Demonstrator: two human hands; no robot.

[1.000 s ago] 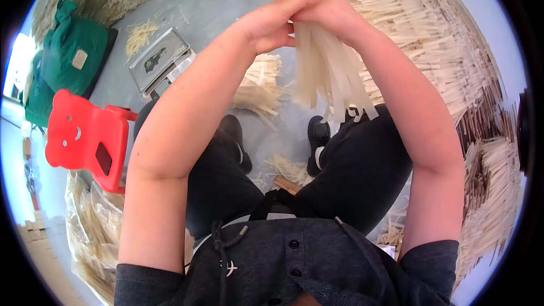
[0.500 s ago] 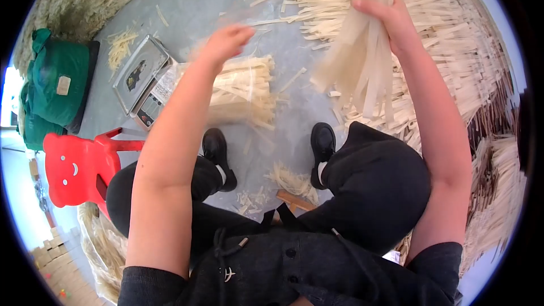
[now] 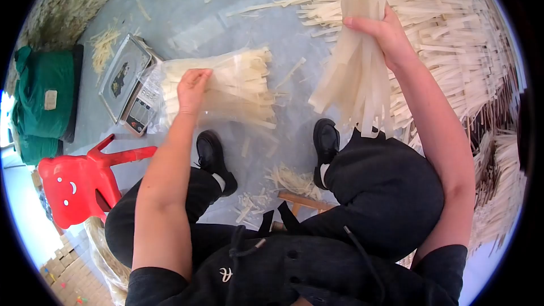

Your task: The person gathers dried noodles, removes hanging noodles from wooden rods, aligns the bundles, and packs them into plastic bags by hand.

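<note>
My right hand [image 3: 381, 34] is wrapped around a bundle of pale, flat dried noodles [image 3: 362, 68], raised off the floor with the loose ends fanning downward. My left hand [image 3: 194, 86] has its fingers pinched together at the top of a clear plastic bag [image 3: 170, 73]. More flat noodles [image 3: 243, 88] lie inside this bag, their cut ends facing right. The bag's left end reaches the edge of a digital scale [image 3: 126, 76] on the floor.
A large spread of flat noodles [image 3: 447, 51] covers the floor at right. Green bags [image 3: 48, 90] and a red chair [image 3: 76, 187] stand at left. Noodle scraps [image 3: 289, 178] lie between my shoes, near a wooden piece [image 3: 303, 199]. Another clear bag [image 3: 105, 255] is at lower left.
My left hand has come down from the air onto the plastic bag and closed its fingers there. My right hand still holds its noodle bundle, slightly lower in view.
</note>
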